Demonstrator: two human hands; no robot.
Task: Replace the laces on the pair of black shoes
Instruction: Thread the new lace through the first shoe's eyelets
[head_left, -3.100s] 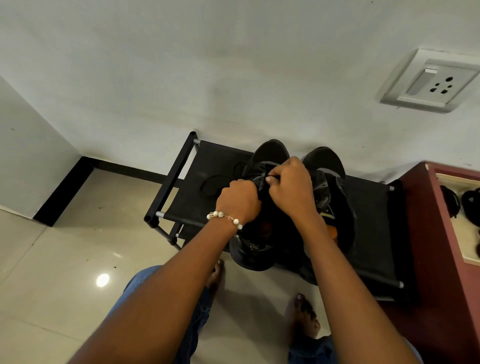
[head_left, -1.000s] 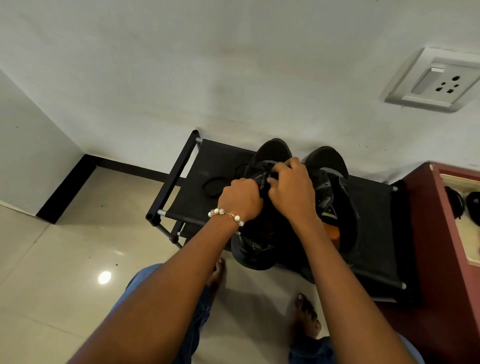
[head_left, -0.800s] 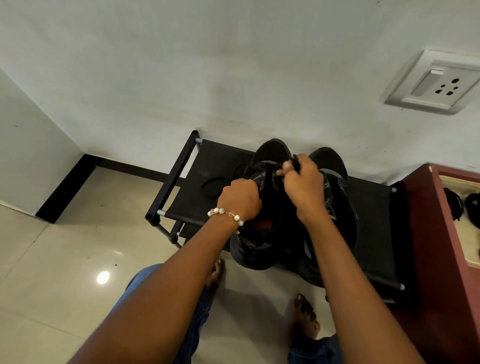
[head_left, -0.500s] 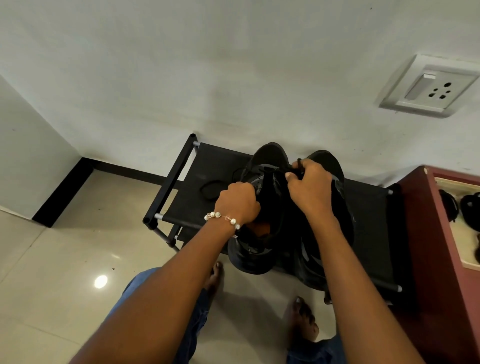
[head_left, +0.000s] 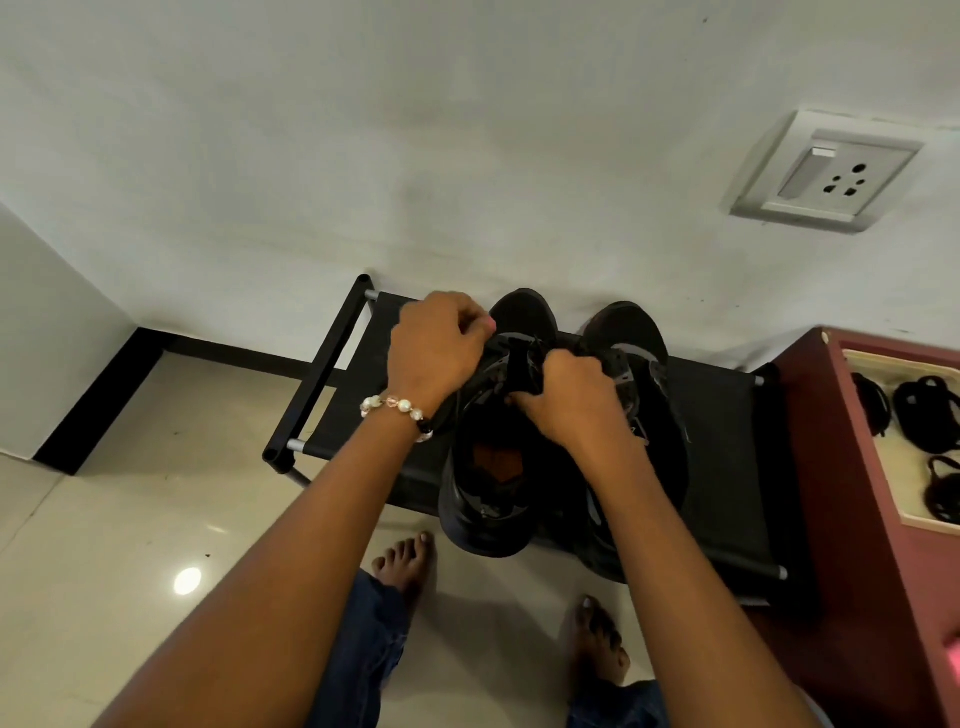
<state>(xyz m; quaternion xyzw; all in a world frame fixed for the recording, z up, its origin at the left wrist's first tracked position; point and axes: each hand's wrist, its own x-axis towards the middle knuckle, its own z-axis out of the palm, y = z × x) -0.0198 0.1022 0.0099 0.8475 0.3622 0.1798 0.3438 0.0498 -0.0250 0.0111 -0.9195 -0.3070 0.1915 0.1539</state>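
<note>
Since half a second ago the left hand has been lifted up and leftward off the left shoe, its grip pinched as if on a lace too thin to be made out. The tongue is clamped by the right hand; both shoes stand on the rack. The lace is best drawn straight out while the shoe is held firmly down.

A home: shoe rack, wall socket, tiled floor
</note>
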